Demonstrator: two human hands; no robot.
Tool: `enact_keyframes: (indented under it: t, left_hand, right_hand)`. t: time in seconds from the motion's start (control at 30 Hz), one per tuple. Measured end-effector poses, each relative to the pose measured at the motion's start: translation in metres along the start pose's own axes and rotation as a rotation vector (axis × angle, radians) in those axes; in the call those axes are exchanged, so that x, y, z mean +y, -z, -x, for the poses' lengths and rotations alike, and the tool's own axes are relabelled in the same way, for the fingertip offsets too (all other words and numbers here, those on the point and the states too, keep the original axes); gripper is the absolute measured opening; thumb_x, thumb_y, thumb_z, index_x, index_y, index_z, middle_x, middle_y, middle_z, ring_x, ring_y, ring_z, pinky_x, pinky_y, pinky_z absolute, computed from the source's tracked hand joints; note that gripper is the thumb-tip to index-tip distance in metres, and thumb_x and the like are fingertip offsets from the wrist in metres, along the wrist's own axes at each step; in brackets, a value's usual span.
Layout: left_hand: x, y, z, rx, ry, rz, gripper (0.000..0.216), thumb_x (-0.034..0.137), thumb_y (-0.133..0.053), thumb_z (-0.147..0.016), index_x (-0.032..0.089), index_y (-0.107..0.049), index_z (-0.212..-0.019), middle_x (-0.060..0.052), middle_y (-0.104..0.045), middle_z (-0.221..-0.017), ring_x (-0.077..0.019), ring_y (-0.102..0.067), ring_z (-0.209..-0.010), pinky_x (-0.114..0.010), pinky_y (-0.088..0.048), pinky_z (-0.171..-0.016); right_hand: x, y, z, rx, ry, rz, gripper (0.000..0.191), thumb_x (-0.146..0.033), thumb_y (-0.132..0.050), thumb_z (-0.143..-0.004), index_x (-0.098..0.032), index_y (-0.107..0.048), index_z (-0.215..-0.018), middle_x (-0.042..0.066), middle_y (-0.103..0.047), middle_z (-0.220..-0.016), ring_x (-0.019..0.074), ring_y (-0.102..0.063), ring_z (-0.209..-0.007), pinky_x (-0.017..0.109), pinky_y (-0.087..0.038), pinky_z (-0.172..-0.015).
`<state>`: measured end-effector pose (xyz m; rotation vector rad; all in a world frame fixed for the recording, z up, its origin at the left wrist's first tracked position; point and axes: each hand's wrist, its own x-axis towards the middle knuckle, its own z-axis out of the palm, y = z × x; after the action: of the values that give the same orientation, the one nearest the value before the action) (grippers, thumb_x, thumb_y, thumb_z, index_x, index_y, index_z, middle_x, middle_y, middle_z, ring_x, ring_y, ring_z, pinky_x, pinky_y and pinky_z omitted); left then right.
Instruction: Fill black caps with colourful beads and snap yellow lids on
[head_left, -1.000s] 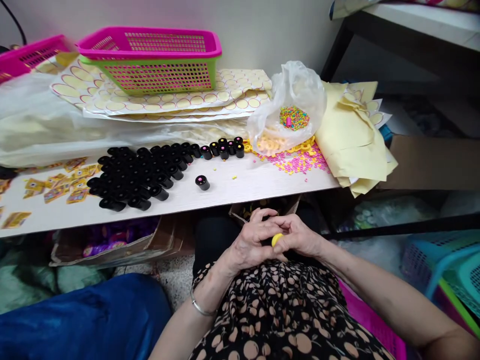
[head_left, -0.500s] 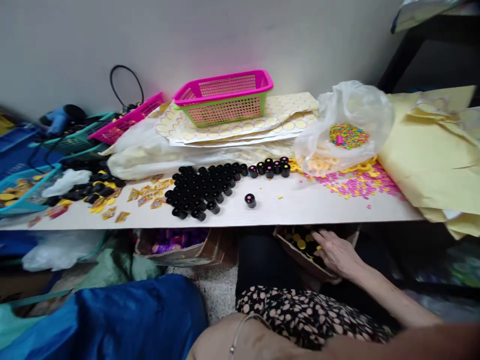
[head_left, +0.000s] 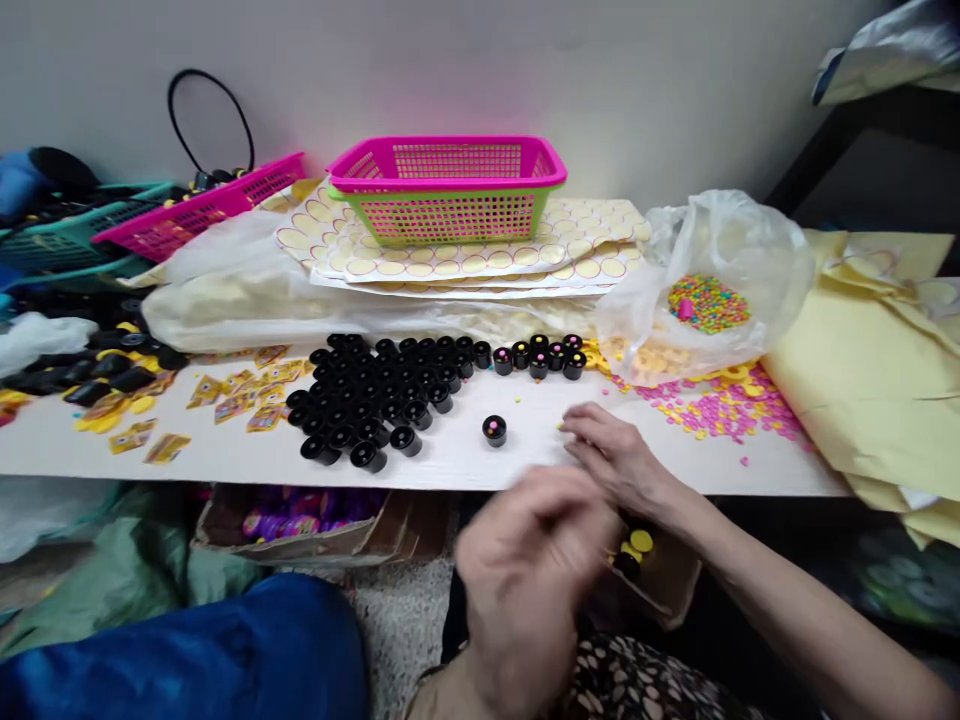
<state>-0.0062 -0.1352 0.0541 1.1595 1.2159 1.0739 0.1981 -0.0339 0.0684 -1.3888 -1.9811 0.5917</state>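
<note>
My right hand [head_left: 626, 455] is over the front of the white table, its fingertips pinched at a small yellow piece [head_left: 560, 427]. My left hand [head_left: 529, 580] is in front of the table edge, smeared by motion; its fingers look curled, but what they hold, if anything, cannot be made out. Left of my right hand, one short black cylinder [head_left: 495, 431] stands alone with a pink piece in its top. Further left, a dense group of upright black cylinders [head_left: 367, 390] covers the table. Behind, several cylinders [head_left: 538, 358] have pink or yellow pieces in their tops.
Pink and yellow pieces [head_left: 739, 405] lie scattered at right beside a clear bag [head_left: 780, 260] of coloured beads. A pink-and-green basket [head_left: 450, 215] stands on printed sheets at the back. Below are a box [head_left: 679, 590] with yellow and black parts and a carton [head_left: 360, 545] of purple packs.
My right hand has risen from the box below onto the table, reaching the yellow piece. My left hand has come up into view. The camera view has shifted.
</note>
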Motion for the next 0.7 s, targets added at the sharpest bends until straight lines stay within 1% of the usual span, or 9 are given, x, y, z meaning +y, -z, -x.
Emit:
enact_keyframes:
  t: [0.03, 0.07, 0.1, 0.17, 0.27, 0.37, 0.47, 0.57, 0.7]
  left_hand:
    - [0.007, -0.005, -0.034, 0.254, -0.089, -0.118, 0.025, 0.037, -0.064, -0.07, 0.026, -0.067, -0.092, -0.004, -0.062, -0.083, -0.0236, -0.058, -0.084, -0.036, -0.049, -0.068]
    - [0.012, -0.009, -0.063, 0.346, -0.124, -0.149, 0.026, 0.035, -0.064, -0.069, 0.023, -0.066, -0.092, -0.004, -0.061, -0.088, -0.0209, -0.057, -0.084, -0.033, -0.048, -0.07]
    - [0.014, -0.011, -0.088, 0.389, -0.137, -0.161, 0.026, 0.034, -0.064, -0.07, 0.021, -0.064, -0.092, -0.004, -0.06, -0.092, -0.0182, -0.056, -0.083, -0.03, -0.047, -0.07]
    - [0.01, -0.009, -0.119, 0.444, -0.139, -0.224, 0.026, 0.029, -0.067, -0.065, 0.018, -0.063, -0.089, -0.003, -0.057, -0.091, -0.0141, -0.053, -0.075, -0.027, -0.045, -0.065]
    - [-0.005, -0.003, -0.136, 0.389, -0.154, -0.436, 0.038, 0.026, -0.071, -0.061, 0.018, -0.059, -0.097, -0.002, -0.056, -0.092, -0.0125, -0.049, -0.072, -0.026, -0.044, -0.066]
    - [-0.013, -0.001, -0.142, 0.319, -0.181, -0.569, 0.049, 0.029, -0.074, -0.059, 0.018, -0.057, -0.103, -0.003, -0.056, -0.093, -0.0136, -0.049, -0.074, -0.028, -0.044, -0.068]
    - [-0.012, -0.002, -0.147, 0.241, -0.249, -0.658, 0.037, 0.03, -0.074, -0.061, 0.019, -0.06, -0.094, -0.001, -0.058, -0.087, -0.0156, -0.05, -0.078, -0.029, -0.042, -0.072]
    - [-0.01, 0.001, -0.149, 0.177, -0.292, -0.639, 0.021, 0.026, -0.071, -0.064, 0.02, -0.061, -0.082, 0.0, -0.059, -0.08, -0.0161, -0.051, -0.08, -0.028, -0.041, -0.072]
    - [-0.014, 0.01, -0.147, 0.128, -0.319, -0.486, 0.021, 0.02, -0.072, -0.063, 0.02, -0.062, -0.082, 0.0, -0.059, -0.082, -0.0152, -0.053, -0.079, -0.027, -0.042, -0.071]
  right_hand:
    - [0.005, -0.007, -0.018, 0.036, 0.003, 0.101, 0.023, -0.016, -0.041, -0.085, -0.018, -0.06, -0.096, 0.008, -0.057, -0.106, 0.0174, -0.056, -0.088, 0.028, -0.044, -0.075]
    - [0.01, -0.014, -0.033, 0.038, -0.014, 0.216, 0.025, -0.014, -0.039, -0.084, -0.017, -0.06, -0.098, 0.009, -0.056, -0.109, 0.0175, -0.056, -0.09, 0.027, -0.043, -0.072]
    - [0.014, -0.02, -0.045, 0.021, -0.049, 0.341, 0.028, -0.011, -0.038, -0.084, -0.017, -0.059, -0.101, 0.008, -0.056, -0.111, 0.0178, -0.056, -0.09, 0.027, -0.042, -0.068]
    - [0.02, -0.033, -0.062, -0.015, -0.134, 0.561, 0.03, -0.009, -0.035, -0.084, -0.016, -0.058, -0.101, 0.008, -0.057, -0.108, 0.0184, -0.057, -0.085, 0.026, -0.039, -0.06]
    - [0.021, -0.046, -0.072, -0.021, -0.234, 0.739, 0.026, -0.017, -0.034, -0.088, -0.016, -0.059, -0.096, 0.008, -0.06, -0.098, 0.0188, -0.058, -0.079, 0.027, -0.035, -0.055]
    - [0.02, -0.052, -0.076, -0.039, -0.265, 0.783, 0.025, -0.023, -0.034, -0.091, -0.017, -0.058, -0.093, 0.006, -0.06, -0.093, 0.0179, -0.058, -0.077, 0.027, -0.032, -0.053]
    - [0.02, -0.055, -0.078, -0.066, -0.267, 0.781, 0.023, -0.022, -0.034, -0.091, -0.019, -0.057, -0.094, 0.004, -0.06, -0.093, 0.0169, -0.058, -0.078, 0.027, -0.03, -0.052]
    - [0.021, -0.055, -0.081, -0.057, -0.304, 0.756, 0.02, -0.02, -0.036, -0.089, -0.02, -0.055, -0.094, 0.003, -0.061, -0.094, 0.0169, -0.057, -0.08, 0.027, -0.029, -0.053]
    - [0.021, -0.053, -0.082, -0.051, -0.335, 0.688, 0.017, -0.017, -0.038, -0.087, -0.02, -0.055, -0.092, 0.003, -0.062, -0.094, 0.0169, -0.056, -0.08, 0.027, -0.028, -0.055]
